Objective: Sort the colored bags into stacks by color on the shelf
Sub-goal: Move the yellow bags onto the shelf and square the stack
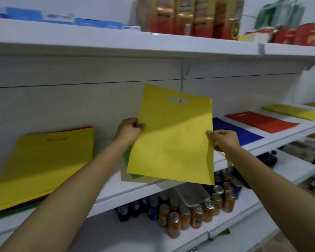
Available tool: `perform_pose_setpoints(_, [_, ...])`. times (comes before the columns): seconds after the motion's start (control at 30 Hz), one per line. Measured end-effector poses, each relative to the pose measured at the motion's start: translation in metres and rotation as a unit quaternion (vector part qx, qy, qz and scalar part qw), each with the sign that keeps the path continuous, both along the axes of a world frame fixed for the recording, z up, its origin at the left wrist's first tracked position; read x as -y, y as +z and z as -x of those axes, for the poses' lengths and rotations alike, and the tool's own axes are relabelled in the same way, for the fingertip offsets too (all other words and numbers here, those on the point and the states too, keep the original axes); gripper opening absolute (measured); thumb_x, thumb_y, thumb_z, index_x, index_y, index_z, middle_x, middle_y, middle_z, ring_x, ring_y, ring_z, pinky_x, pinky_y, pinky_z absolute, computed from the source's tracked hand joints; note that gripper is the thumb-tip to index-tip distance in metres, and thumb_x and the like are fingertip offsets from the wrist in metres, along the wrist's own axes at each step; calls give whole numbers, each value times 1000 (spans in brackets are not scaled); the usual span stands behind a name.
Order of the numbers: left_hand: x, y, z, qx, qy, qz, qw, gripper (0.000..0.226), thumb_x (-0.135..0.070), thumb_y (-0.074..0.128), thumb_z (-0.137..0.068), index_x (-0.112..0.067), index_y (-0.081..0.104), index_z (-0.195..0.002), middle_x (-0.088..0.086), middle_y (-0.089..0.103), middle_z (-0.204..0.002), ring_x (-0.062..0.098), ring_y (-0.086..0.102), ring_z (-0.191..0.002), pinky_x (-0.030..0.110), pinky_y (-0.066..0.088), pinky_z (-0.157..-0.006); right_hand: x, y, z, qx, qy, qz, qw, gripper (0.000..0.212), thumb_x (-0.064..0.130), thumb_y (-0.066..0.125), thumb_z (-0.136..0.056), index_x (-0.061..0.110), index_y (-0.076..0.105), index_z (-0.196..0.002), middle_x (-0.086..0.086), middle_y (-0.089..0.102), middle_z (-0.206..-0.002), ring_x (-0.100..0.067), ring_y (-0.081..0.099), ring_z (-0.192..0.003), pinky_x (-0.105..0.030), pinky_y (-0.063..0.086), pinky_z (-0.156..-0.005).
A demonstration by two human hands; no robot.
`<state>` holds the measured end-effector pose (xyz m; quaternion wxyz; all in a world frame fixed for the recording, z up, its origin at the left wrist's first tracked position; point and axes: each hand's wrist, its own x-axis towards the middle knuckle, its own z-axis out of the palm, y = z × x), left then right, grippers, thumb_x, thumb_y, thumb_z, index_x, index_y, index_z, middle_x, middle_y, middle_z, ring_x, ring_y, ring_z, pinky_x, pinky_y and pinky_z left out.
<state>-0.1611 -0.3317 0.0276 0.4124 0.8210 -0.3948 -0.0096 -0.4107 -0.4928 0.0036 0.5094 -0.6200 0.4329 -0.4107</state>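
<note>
I hold a flat yellow bag (173,135) upright in front of the middle shelf (116,191). My left hand (129,130) pinches its left edge and my right hand (224,140) pinches its right edge. A mixed stack topped by a yellow bag (44,164) lies on the shelf at the left. Behind the held bag a green bag (128,159) and a beige one (135,178) peek out. To the right lie a blue bag (238,131), a red bag (260,121) and a yellow bag (296,110).
The top shelf (116,42) carries blue boxes, gold and red packets and green packs. The lower shelf holds several cans and bottles (189,211) and a grey tray (193,194). The white back panel stands close behind the bags.
</note>
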Motion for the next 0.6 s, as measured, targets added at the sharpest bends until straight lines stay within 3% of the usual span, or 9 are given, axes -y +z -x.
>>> perform_pose_setpoints(0.13, [61,1,64,-22,-59,33,997,27,-32,58,-93,-12,52,-76,3,50,-73,22,48,-72,30,34,-63,42,2,71,9,-56,32,998,17,23,65,-91,9,64,-82,-7,63,-84,-31,61,-86,-44,54,-79])
perform_pose_setpoints(0.27, [118,-2,128,-38,-99,41,994,26,-31,60,-92,-7,61,-83,3,53,-71,23,49,-69,30,32,-60,79,-1,140,4,-130,66,989,17,27,67,-90,10,65,-89,-9,63,-94,-29,61,-88,-43,53,-81])
perform_pose_setpoints(0.43, [187,-15,203,-89,-166,44,981,32,-31,60,-92,1,64,-93,19,63,-85,24,55,-73,33,40,-66,119,-10,235,-22,-188,61,980,21,32,69,-86,13,67,-78,-9,70,-91,-29,65,-87,-49,55,-82])
perform_pose_setpoints(0.53, [226,-23,253,-108,-207,47,971,32,-29,60,-92,1,65,-98,21,67,-100,31,62,-84,44,51,-77,135,-11,290,-31,-234,59,970,22,32,70,-86,15,65,-72,-5,69,-85,-25,64,-83,-43,55,-79])
perform_pose_setpoints(0.6, [249,-27,284,-108,-234,41,965,31,-29,59,-92,1,64,-97,20,67,-99,31,62,-84,42,50,-76,143,-14,324,-41,-258,62,963,24,31,68,-88,17,63,-69,-1,66,-80,-22,61,-80,-39,52,-75])
